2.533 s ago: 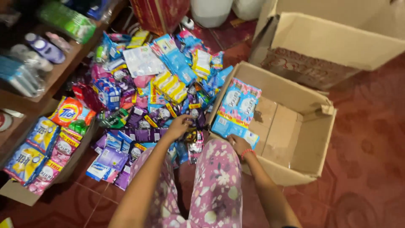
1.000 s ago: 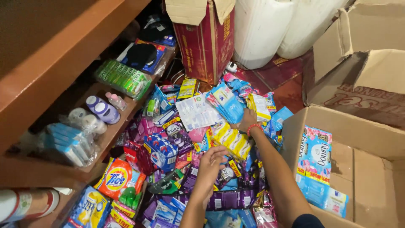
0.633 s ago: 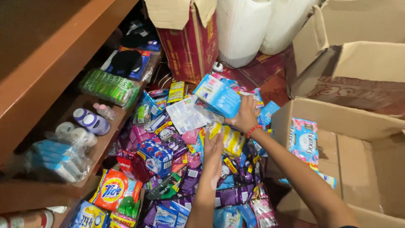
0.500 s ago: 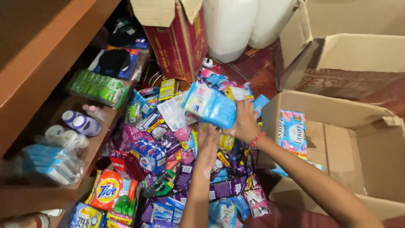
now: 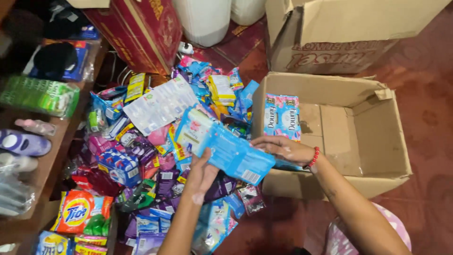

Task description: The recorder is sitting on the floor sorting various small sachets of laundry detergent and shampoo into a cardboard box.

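Lowered toward the cardboard box (image 5: 377,137) now, blue packet (image 5: 226,148) clamped flat between both hands, left hand (image 5: 200,174) under, right hand (image 5: 283,150) stretched out on its end.

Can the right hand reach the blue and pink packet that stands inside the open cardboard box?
Probably yes. The right hand is at the box's near wall, just below the standing packet, and the box top is open. But both hands hold a blue strip of sachets, so it is not free.
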